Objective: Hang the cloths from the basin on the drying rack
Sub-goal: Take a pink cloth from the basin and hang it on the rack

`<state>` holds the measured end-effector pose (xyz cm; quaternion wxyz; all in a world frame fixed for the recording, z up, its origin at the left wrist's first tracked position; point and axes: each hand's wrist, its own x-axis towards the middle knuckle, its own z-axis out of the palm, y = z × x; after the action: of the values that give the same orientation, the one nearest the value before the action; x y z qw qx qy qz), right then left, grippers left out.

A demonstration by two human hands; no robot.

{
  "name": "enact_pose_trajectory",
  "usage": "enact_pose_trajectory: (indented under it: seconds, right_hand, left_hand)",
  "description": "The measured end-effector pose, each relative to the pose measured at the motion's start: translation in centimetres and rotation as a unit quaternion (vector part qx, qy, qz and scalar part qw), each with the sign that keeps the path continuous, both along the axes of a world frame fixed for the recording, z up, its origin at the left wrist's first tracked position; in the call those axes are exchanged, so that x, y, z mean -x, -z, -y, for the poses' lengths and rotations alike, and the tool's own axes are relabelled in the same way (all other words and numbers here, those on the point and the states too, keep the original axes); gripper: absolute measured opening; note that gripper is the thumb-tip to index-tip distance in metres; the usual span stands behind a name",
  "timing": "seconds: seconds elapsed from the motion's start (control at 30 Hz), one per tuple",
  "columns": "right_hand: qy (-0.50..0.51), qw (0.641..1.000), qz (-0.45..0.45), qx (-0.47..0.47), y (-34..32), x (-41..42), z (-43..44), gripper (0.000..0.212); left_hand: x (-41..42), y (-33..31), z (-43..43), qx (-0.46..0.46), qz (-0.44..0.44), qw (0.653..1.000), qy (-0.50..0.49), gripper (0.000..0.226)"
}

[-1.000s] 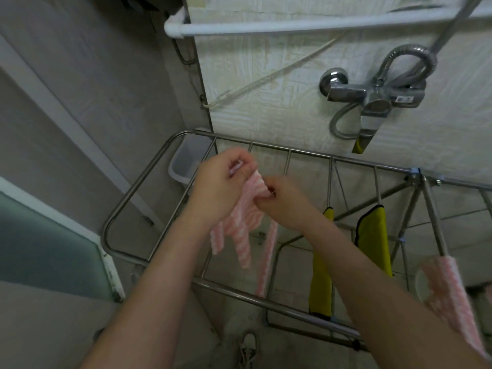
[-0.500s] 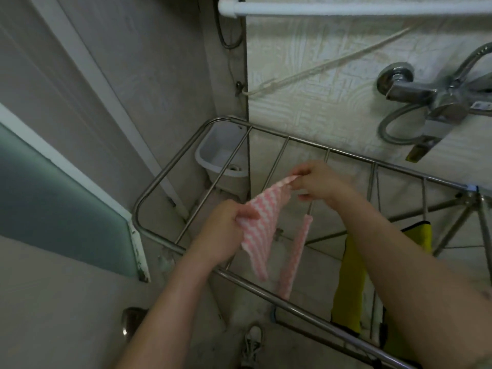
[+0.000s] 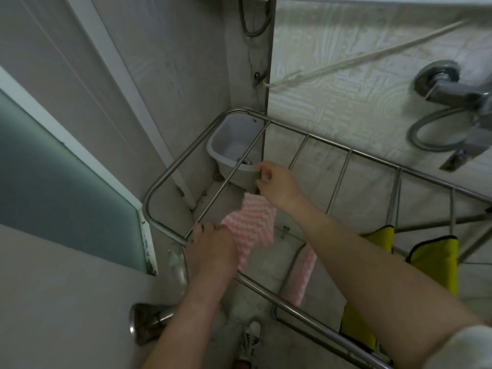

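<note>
A pink-and-white striped cloth [image 3: 251,226] is stretched between my two hands over the left end of the steel drying rack [image 3: 170,169]. My left hand [image 3: 210,249] grips its near edge by the rack's front bar. My right hand [image 3: 277,183] pinches its far corner above a rung. A second pink cloth [image 3: 300,278] hangs from a rung just to the right. Two yellow cloths [image 3: 436,265] hang further right. The grey basin [image 3: 234,147] sits on the floor in the corner under the rack; nothing shows inside it.
A tap with a hose [image 3: 452,102] juts from the tiled wall at the right. A cord [image 3: 346,62] runs across the wall. A frosted glass door [image 3: 53,169] closes the left side. My shoe [image 3: 250,339] stands on the floor below the rack.
My view has swung left and down. Both hands have spread the pink cloth apart and lowered it toward the rack's left end, the right hand moving further out over the rungs.
</note>
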<state>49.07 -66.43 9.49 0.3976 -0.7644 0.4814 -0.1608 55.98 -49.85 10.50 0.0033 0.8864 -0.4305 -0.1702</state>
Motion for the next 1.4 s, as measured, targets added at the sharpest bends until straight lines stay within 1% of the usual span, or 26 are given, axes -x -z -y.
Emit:
enact_pose_trajectory:
  seconds: [0.03, 0.07, 0.13, 0.17, 0.2, 0.3, 0.37, 0.43, 0.5, 0.6, 0.67, 0.73, 0.77, 0.83, 0.87, 0.9, 0.93, 1.0, 1.07, 1.13, 1.17, 1.23, 1.3, 1.37, 1.4]
  right_hand:
    - [0.033, 0.999, 0.004, 0.009, 0.2, 0.7, 0.2, 0.034]
    - [0.074, 0.997, 0.003, 0.012, 0.5, 1.6, 0.3, 0.033]
    - [0.128, 0.992, 0.003, -0.011, 1.3, 3.2, 0.5, 0.025]
    - [0.133, 0.990, 0.011, -0.037, 1.5, 3.9, 0.5, 0.019]
    - [0.130, 0.988, 0.024, -0.075, 1.7, 4.3, 0.3, 0.014]
    - [0.116, 0.969, 0.081, -0.201, 1.6, 4.6, -0.5, 0.022]
    - [0.118, 0.962, 0.101, -0.225, 1.6, 4.4, -0.9, 0.027]
    - [0.126, 0.963, 0.109, -0.212, 2.0, 4.1, -0.9, 0.026]
    - [0.137, 0.971, 0.086, -0.176, 2.4, 4.0, -0.8, 0.025]
    - [0.159, 0.980, 0.048, -0.105, 2.5, 4.1, -0.9, 0.026]
    - [0.146, 0.985, 0.036, -0.088, 2.1, 4.5, -1.0, 0.019]
    - [0.120, 0.988, 0.032, -0.096, 1.5, 5.4, -1.0, 0.011]
    - [0.114, 0.988, 0.032, -0.095, 1.3, 6.0, -1.0, 0.011]
    - [0.132, 0.987, 0.037, -0.085, 0.7, 7.7, -0.8, 0.018]
    - [0.142, 0.987, 0.028, -0.067, 0.4, 9.1, -0.9, 0.017]
    - [0.145, 0.988, 0.004, -0.050, 0.1, 10.1, -1.2, 0.016]
    - [0.144, 0.989, -0.020, -0.039, 0.0, 11.5, -1.8, 0.014]
    - [0.122, 0.989, -0.061, -0.054, 0.3, 13.4, -3.2, 0.013]
    - [0.079, 0.990, -0.069, -0.095, 1.2, 14.1, -4.8, 0.014]
    - [0.059, 0.989, -0.046, -0.125, 1.9, 15.1, -6.5, 0.020]
    - [0.046, 0.990, -0.037, -0.128, 2.0, 15.3, -7.0, 0.027]
    - [0.028, 0.990, -0.023, -0.138, 1.5, 16.2, -8.3, 0.044]
    - [0.042, 0.986, -0.004, -0.158, 0.7, 17.4, -9.6, 0.055]
    - [0.078, 0.987, 0.010, -0.140, 0.3, 18.7, -10.5, 0.053]
    - [0.103, 0.987, 0.020, -0.123, 0.1, 19.7, -11.2, 0.049]
  left_hand:
    - [0.1, 0.3, -0.1, 0.011, 0.015, 1.000, 0.019, 0.030]
    - [0.2, 0.7, -0.2, 0.027, 0.003, 0.999, 0.034, 0.032]
    - [0.5, 1.2, -0.1, 0.046, -0.087, 0.994, 0.053, 0.031]
    - [0.6, 1.3, 0.0, 0.046, -0.127, 0.989, 0.066, 0.030]
    - [0.8, 1.4, 0.0, 0.041, -0.143, 0.985, 0.085, 0.028]
    - [0.7, 1.8, 0.2, 0.031, -0.125, 0.985, 0.119, 0.036]
    - [0.6, 2.1, 0.3, 0.033, -0.127, 0.982, 0.132, 0.045]
    - [0.5, 2.4, 0.5, 0.037, -0.143, 0.978, 0.150, 0.059]
    - [0.5, 2.5, 0.6, 0.037, -0.157, 0.975, 0.154, 0.072]
    - [0.3, 2.5, 0.6, 0.025, -0.149, 0.974, 0.171, 0.084]
    - [0.3, 2.4, 0.6, 0.000, -0.146, 0.973, 0.176, 0.088]
    - [0.5, 2.3, 0.8, 0.008, -0.127, 0.976, 0.176, 0.084]
    - [0.5, 2.1, 0.9, 0.039, -0.103, 0.979, 0.171, 0.076]
    - [1.2, 1.9, 1.1, 0.155, -0.065, 0.973, 0.160, 0.053]
    - [2.0, 1.8, 1.3, 0.205, -0.080, 0.962, 0.161, 0.046]
    - [2.7, 1.6, 1.5, 0.234, -0.113, 0.953, 0.157, 0.042]
    - [3.8, 1.5, 1.7, 0.244, -0.159, 0.943, 0.161, 0.040]
    - [6.1, 1.8, 1.8, 0.207, -0.218, 0.933, 0.198, 0.043]
    - [7.8, 2.4, 1.8, 0.155, -0.242, 0.927, 0.243, 0.056]
    - [9.3, 2.8, 1.6, 0.123, -0.230, 0.922, 0.285, 0.066]
    - [9.5, 3.2, 1.5, 0.116, -0.209, 0.924, 0.297, 0.068]
    - [10.0, 3.4, 1.2, 0.113, -0.171, 0.931, 0.303, 0.068]
    - [10.6, 3.2, 1.1, 0.115, -0.141, 0.941, 0.286, 0.062]
    - [11.4, 2.7, 1.2, 0.150, -0.129, 0.943, 0.266, 0.055]
    - [12.3, 2.1, 1.3, 0.181, -0.138, 0.938, 0.260, 0.050]
